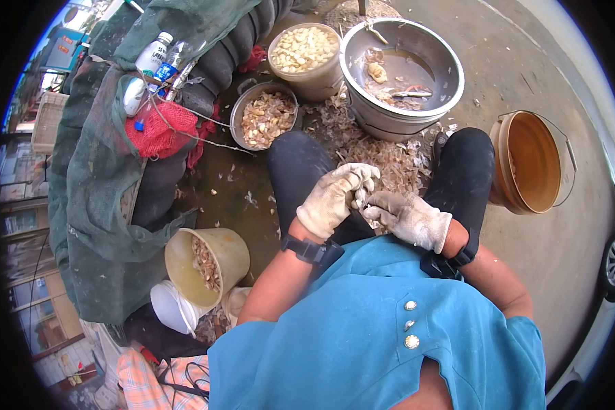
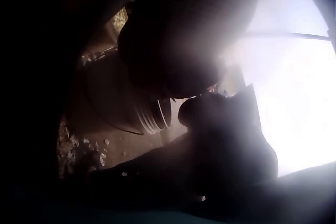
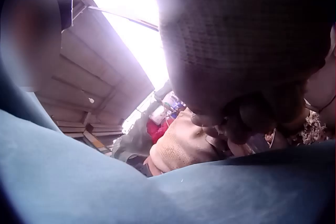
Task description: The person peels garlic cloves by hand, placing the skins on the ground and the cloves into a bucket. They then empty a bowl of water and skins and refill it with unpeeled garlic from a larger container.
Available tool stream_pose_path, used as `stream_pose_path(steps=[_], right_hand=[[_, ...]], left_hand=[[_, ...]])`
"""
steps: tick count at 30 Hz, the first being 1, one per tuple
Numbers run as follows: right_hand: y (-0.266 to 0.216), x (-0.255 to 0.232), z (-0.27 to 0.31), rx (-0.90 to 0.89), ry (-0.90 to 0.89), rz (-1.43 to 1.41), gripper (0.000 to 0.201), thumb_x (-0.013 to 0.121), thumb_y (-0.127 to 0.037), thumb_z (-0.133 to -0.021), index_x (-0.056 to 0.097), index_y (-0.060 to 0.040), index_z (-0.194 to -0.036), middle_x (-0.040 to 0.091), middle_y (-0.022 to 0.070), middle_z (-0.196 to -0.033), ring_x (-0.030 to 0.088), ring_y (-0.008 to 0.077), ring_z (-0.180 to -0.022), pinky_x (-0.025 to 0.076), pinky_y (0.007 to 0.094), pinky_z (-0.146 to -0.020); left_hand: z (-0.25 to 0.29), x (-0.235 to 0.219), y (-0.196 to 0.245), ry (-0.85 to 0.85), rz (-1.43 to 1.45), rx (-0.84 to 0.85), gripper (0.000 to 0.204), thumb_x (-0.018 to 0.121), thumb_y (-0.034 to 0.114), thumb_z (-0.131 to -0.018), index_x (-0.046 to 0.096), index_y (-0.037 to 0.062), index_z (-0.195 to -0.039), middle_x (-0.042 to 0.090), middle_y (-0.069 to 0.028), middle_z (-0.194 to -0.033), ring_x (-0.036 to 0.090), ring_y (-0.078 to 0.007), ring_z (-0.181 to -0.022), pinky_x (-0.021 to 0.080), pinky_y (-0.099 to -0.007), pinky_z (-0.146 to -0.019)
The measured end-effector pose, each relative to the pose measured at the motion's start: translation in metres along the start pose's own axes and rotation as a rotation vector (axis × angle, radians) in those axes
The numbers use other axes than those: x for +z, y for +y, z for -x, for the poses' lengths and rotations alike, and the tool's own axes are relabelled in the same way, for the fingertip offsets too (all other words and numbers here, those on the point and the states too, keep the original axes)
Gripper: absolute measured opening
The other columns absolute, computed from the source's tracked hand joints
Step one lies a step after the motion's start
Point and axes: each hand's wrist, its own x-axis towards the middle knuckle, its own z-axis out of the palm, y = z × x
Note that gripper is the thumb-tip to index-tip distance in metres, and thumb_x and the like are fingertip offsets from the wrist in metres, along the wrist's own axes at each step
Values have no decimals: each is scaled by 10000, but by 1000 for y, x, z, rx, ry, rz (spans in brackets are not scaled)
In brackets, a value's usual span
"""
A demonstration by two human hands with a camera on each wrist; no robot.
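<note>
Both hands wear pale, soiled knit gloves and meet over the lap in the head view. The left hand (image 1: pixel 336 199) curls its fingers inward, thumb toward the other hand. Facing it, the right hand (image 1: pixel 411 220) pinches at the same spot. Between the fingertips shows a small pale piece (image 1: pixel 367 208), garlic-like in colour and mostly hidden; I cannot tell its exact kind. Ahead of the knees, a metal basin (image 1: pixel 448 67) holds brownish water, skins and a garlic bulb (image 1: pixel 377 72). The wrist views are dark, with gloved fingers close together.
Papery skins (image 1: pixel 396 164) cover the ground between the feet. A bucket (image 1: pixel 323 80) of peeled cloves and a pot (image 1: pixel 237 115) of cloves and skins stand ahead. A yellowish bucket (image 1: pixel 236 258) tilts at the left; a brown bucket (image 1: pixel 541 160) with a wire handle stands right.
</note>
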Motion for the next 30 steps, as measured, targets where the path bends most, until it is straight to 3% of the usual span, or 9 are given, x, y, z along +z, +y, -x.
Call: stream_pose_path(steps=[2,6,9,13,15,19,24,27,30], right_hand=[[1,-4,-2,150,46,12,349,607,-331,-967,608,-75,-1203,668,121,-975,650,237,-892,507,354,-804],[9,-14,-2,94,269,-147,477,693,-383,-904,605,5,-1168,646,140,-942,608,157,-857,491,326,-770],[5,-22,-5,220,350,-197,441,726,-361,-881,612,-2,-1111,633,103,-910,571,126,-827,478,298,-736],[8,-18,-10,98,432,-315,370,706,-352,-903,621,-29,-1065,646,70,-929,561,93,-857,470,282,-769],[0,-17,-13,68,387,-323,345,693,-330,-917,616,-37,-1081,649,60,-942,562,91,-864,474,282,-780],[-8,-15,-13,152,364,-390,283,693,-236,-926,607,0,-1055,629,15,-917,543,62,-846,471,244,-740],[-2,-7,-12,77,454,-447,159,679,-154,-928,605,-18,-963,615,-6,-813,532,55,-743,455,233,-646],[5,-6,-11,73,506,-362,120,681,-129,-913,612,-32,-923,592,-12,-778,517,60,-718,445,243,-633],[3,-6,-10,32,522,-278,129,682,-131,-906,602,-30,-896,568,-12,-746,499,64,-699,440,254,-623]], left_hand=[[0,-2,-2,-21,114,39,289,532,191,-996,559,-9,-1202,615,-47,-990,559,-88,-766,450,-198,-681],[2,0,-3,45,164,12,289,549,206,-982,554,-12,-1172,610,-34,-967,553,-85,-765,447,-198,-678],[6,3,3,36,76,-6,348,593,259,-962,537,-14,-1170,610,-26,-980,550,-82,-772,457,-204,-686],[3,13,-2,31,26,95,376,601,269,-951,527,-35,-1161,620,-20,-960,544,-58,-728,440,-183,-610],[3,14,3,33,68,-40,315,582,223,-957,555,-24,-1152,620,-12,-945,552,-52,-701,433,-179,-590],[7,22,10,66,-26,-42,216,573,179,-957,608,20,-1099,590,12,-883,545,-42,-680,414,-173,-572],[5,19,3,72,-139,-25,210,609,204,-925,599,38,-1055,552,14,-852,510,-69,-736,431,-237,-637],[3,15,-6,60,-429,144,234,610,203,-916,611,23,-1064,572,0,-884,519,-80,-781,436,-237,-678],[5,16,-5,59,-243,64,242,608,185,-918,609,4,-1078,591,-5,-906,540,-75,-806,444,-238,-690]])
